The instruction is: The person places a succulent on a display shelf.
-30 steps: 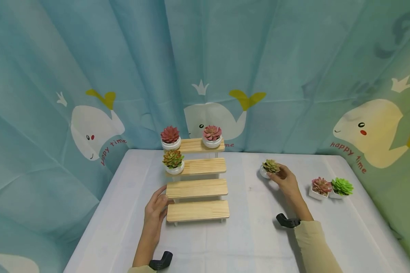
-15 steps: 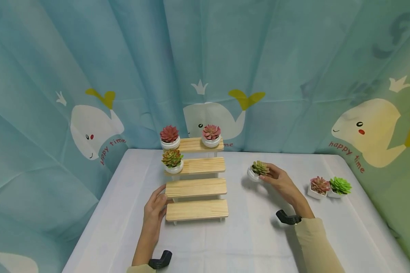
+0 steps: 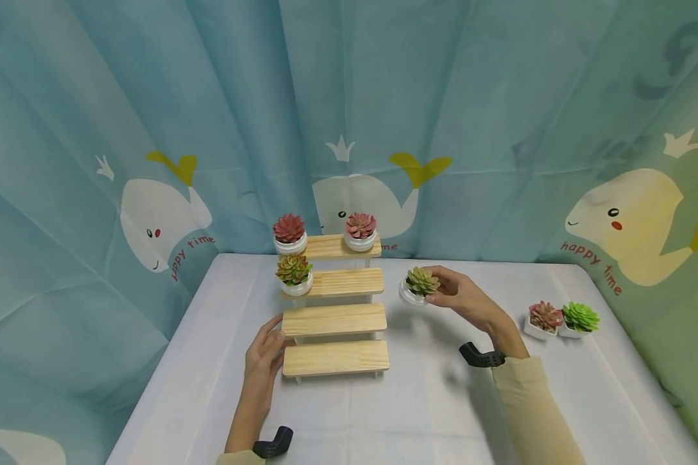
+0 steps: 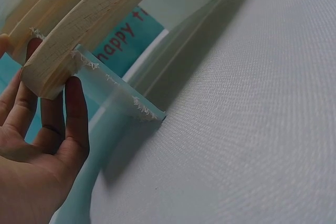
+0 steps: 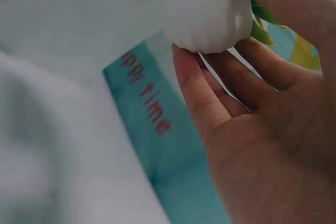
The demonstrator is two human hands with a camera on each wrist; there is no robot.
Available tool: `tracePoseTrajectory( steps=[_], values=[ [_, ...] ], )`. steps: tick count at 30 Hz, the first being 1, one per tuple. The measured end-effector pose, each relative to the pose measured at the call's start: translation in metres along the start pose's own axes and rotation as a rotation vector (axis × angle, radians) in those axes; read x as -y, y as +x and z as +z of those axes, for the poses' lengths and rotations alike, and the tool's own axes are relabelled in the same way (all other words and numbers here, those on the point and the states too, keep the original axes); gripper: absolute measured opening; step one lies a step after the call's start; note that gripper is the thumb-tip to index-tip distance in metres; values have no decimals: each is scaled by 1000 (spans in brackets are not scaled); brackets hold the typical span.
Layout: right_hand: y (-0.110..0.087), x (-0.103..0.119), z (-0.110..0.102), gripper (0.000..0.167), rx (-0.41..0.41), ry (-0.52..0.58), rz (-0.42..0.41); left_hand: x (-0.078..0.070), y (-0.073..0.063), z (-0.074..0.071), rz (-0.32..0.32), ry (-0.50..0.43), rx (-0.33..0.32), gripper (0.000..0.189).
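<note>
A pale green succulent in a round white pot (image 3: 410, 294) is held up off the table by my right hand (image 3: 462, 298). Its fingers and thumb pinch the pot, whose white side (image 5: 202, 11) fills the top of the right wrist view. At the left end of a stepped wooden stand (image 3: 334, 320), my left hand (image 3: 262, 355) grips a lower step; in the left wrist view its fingers (image 4: 76, 114) touch the board's end (image 4: 50, 72). On the top step sit a dark red succulent (image 3: 289, 232) and a pink one (image 3: 360, 231). A green-red succulent (image 3: 294, 274) occupies the second step's left end.
To the right on the white table (image 3: 419, 413) stand a reddish succulent (image 3: 543, 318) and a bright green one (image 3: 580, 319), side by side in white pots. A blue curtain (image 3: 500, 129) with whale prints hangs behind the table.
My right hand has lifted the potted pale green succulent and carried it left, towards the stand. The left hand stays at the stand.
</note>
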State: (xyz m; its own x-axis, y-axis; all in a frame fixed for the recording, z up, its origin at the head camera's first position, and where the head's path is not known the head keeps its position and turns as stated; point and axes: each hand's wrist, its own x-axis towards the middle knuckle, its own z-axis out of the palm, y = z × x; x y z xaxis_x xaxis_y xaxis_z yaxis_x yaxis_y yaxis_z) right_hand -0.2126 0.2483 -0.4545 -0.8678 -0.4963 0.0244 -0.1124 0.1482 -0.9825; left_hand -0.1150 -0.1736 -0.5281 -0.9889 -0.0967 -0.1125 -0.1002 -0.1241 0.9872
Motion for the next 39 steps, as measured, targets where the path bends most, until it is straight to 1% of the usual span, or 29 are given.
tracePoseTrajectory(
  steps=[5,9,14,19,27,33,39],
  values=[
    [12,20,8,59,32,24,-26,0,0,0,12,15,-4,50],
    [21,32,15,58,59,40,-49,-1,-1,0,5,35,-12,51],
    [31,42,27,58,58,40,-66,-2,-1,0,-10,32,-17,49],
    [36,44,46,55,-8,30,-101,-2,-2,0,-10,31,-12,49],
    [41,49,79,57,-122,-60,-137,-2,-2,0,-13,42,-21,48],
    [47,48,93,57,-184,-104,-149,-2,-1,0,-13,41,-19,48],
    [47,50,101,57,-258,-188,-139,-3,-1,1,-12,46,-18,49]
  ],
)
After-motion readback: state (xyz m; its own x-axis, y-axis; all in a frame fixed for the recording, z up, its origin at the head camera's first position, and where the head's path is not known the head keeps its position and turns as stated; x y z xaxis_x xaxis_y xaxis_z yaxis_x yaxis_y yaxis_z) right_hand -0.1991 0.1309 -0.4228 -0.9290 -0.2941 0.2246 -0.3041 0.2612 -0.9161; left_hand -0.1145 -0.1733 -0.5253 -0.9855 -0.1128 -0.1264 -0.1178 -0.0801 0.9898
